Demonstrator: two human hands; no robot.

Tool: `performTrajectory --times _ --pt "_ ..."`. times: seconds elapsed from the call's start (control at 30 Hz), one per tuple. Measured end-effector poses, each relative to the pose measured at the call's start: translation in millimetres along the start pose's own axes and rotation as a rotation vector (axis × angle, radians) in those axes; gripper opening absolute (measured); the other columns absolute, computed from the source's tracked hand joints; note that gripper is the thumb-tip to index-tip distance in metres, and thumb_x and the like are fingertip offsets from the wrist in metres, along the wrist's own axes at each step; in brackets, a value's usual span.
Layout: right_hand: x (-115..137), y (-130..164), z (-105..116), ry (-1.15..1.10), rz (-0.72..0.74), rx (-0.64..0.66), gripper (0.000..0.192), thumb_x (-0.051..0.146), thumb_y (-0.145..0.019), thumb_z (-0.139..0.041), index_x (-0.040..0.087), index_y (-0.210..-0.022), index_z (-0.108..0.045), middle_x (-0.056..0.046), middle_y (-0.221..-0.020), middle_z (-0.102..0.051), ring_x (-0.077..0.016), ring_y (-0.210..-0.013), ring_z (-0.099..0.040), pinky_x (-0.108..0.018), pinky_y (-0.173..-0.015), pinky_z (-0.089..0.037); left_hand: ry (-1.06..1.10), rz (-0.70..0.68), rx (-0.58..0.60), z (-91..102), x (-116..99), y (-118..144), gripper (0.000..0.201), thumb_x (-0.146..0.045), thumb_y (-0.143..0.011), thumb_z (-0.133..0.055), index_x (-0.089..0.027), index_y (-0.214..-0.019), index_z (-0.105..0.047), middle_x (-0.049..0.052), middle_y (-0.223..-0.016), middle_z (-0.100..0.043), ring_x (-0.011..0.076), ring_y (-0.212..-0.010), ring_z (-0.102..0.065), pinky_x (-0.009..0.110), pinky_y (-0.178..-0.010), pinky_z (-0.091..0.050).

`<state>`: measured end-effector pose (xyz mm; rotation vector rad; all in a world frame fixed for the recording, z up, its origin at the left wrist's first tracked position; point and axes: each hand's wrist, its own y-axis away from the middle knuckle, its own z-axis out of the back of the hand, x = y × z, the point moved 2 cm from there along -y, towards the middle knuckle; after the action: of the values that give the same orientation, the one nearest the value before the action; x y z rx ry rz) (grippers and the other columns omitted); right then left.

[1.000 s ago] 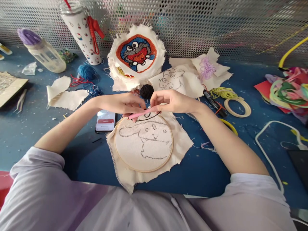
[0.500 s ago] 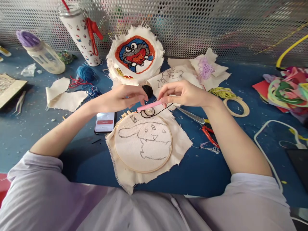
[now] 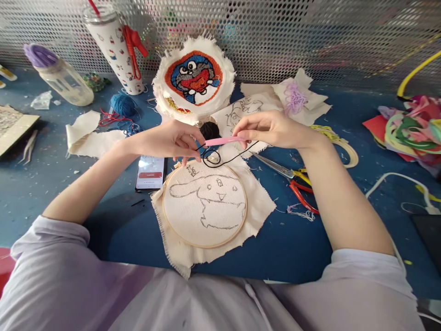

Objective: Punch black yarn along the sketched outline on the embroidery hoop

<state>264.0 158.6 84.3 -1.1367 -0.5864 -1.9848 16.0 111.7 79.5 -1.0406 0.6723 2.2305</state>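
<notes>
An embroidery hoop (image 3: 164,209) with cream cloth and a pencilled cartoon animal lies on the blue table in front of me. Above its far edge my right hand (image 3: 272,129) pinches a pink punch needle (image 3: 223,140), held level. My left hand (image 3: 175,140) pinches black yarn (image 3: 215,162) at the needle's left tip. The yarn loops down onto the cloth and runs back to a black yarn ball (image 3: 209,130) behind my hands.
A phone (image 3: 150,171) lies left of the hoop. Scissors with red handles (image 3: 292,181) lie to the right. A finished cartoon patch (image 3: 193,78), a patterned tumbler (image 3: 115,46), a bottle (image 3: 60,76), blue yarn (image 3: 122,105), cloth scraps and a white cable (image 3: 386,179) crowd the table's far side.
Both hands have lifted from the hoop's edge. The pink needle has risen and turned level, drawing a loop of black yarn out over the cloth. The scissors are now uncovered.
</notes>
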Motion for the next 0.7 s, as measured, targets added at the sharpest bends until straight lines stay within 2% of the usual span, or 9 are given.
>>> performTrajectory --times 0.1,0.23,0.33,0.5,0.57,0.63,0.7 --pt "-4 0 -1 0.019 -0.019 0.051 0.023 0.038 -0.091 -0.059 0.017 -0.095 -0.067 0.002 -0.069 -0.056 -0.0081 -0.06 -0.049 -0.024 -0.056 -0.04 0.025 0.0 -0.017 2.7 -1 1 0.038 -0.035 -0.088 -0.054 -0.016 -0.12 -0.061 0.01 -0.099 -0.074 0.0152 -0.073 -0.071 0.022 -0.054 -0.05" --pt "-7 -1 -1 0.061 -0.027 0.073 0.025 0.039 -0.093 -0.056 0.016 -0.095 -0.067 0.003 -0.065 -0.05 -0.0066 -0.056 -0.041 -0.024 -0.05 -0.031 0.047 0.013 0.017 3.9 -2 2 0.04 -0.033 -0.085 -0.056 -0.016 -0.122 -0.059 0.011 -0.103 -0.074 0.0158 -0.074 -0.072 0.022 -0.054 -0.05" --pt "-7 -1 1 0.055 -0.048 0.07 0.025 0.039 -0.093 -0.056 0.016 -0.094 -0.067 0.004 -0.065 -0.048 -0.0067 -0.055 -0.038 -0.025 -0.049 -0.028 0.055 -0.005 0.022 6.4 -3 4 0.041 -0.03 -0.085 -0.056 -0.017 -0.124 -0.057 0.01 -0.1 -0.074 0.0143 -0.072 -0.07 0.023 -0.057 -0.051" --pt "-2 2 7 0.093 -0.083 0.045 0.026 0.041 -0.092 -0.057 0.018 -0.092 -0.068 0.004 -0.063 -0.047 -0.0073 -0.054 -0.035 -0.027 -0.048 -0.025 -0.011 -0.021 0.037 11.0 -4 7 0.033 -0.031 -0.088 -0.052 -0.017 -0.116 -0.061 0.007 -0.09 -0.073 0.0119 -0.067 -0.066 0.023 -0.059 -0.05" --pt "0 3 8 0.129 -0.089 0.032 0.027 0.042 -0.092 -0.056 0.018 -0.092 -0.068 0.004 -0.062 -0.045 -0.0072 -0.053 -0.033 -0.028 -0.049 -0.024 -0.13 -0.03 -0.038 11.3 -3 6 0.031 -0.031 -0.088 -0.051 -0.017 -0.114 -0.061 0.007 -0.097 -0.072 0.0122 -0.071 -0.066 0.023 -0.062 -0.049" --pt "2 5 8 0.12 -0.099 0.033 0.029 0.043 -0.093 -0.054 0.018 -0.09 -0.067 0.004 -0.062 -0.044 -0.0069 -0.053 -0.033 -0.028 -0.049 -0.024 -0.325 -0.02 -0.205 10.7 -3 5 0.03 -0.029 -0.087 -0.051 -0.017 -0.112 -0.062 0.009 -0.104 -0.07 0.0142 -0.078 -0.066 0.025 -0.067 -0.048" --pt "4 6 7 0.08 -0.102 0.043 0.029 0.044 -0.094 -0.053 0.018 -0.09 -0.065 0.004 -0.063 -0.044 -0.0068 -0.054 -0.034 -0.028 -0.049 -0.025 -0.547 0.051 -0.337 7.7 -3 5 0.026 -0.026 -0.086 -0.051 -0.016 -0.106 -0.064 0.01 -0.101 -0.07 0.0171 -0.081 -0.065 0.027 -0.067 -0.046"
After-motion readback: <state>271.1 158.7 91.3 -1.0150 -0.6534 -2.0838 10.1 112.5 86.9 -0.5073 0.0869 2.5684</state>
